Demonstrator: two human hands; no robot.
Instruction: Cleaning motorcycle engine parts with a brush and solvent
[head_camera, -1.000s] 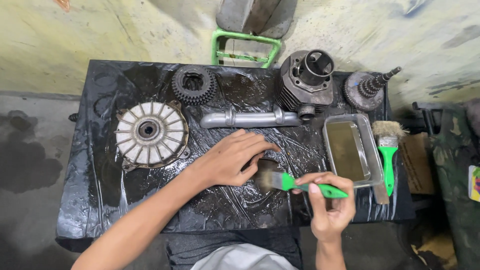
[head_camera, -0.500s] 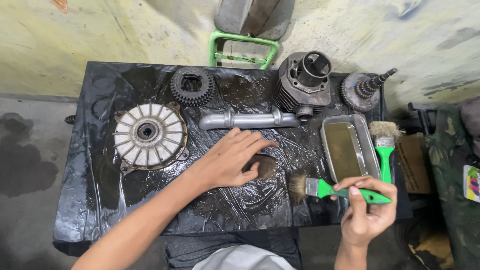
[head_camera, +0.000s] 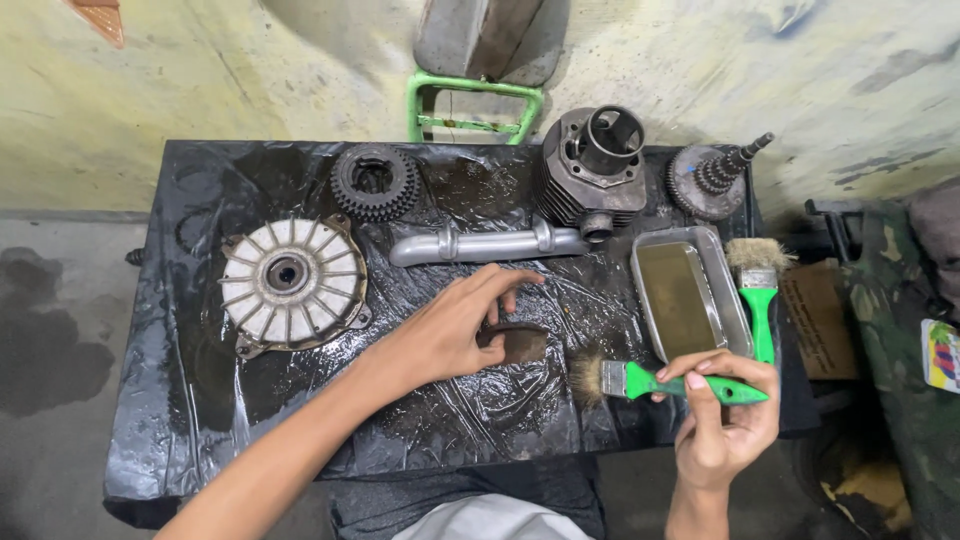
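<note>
Black plastic-covered table (head_camera: 200, 400), left hand (head_camera: 450, 330) on rusty part (head_camera: 520, 343), brush (head_camera: 660, 382) in right grip (head_camera: 725, 410).

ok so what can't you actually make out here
- Head view: the small dark part under the left hand; the fingers cover most of it, so its shape is unclear.
- Grey object behind the green frame: cut off by the top edge.
- Things at the right edge: cut off.
</note>
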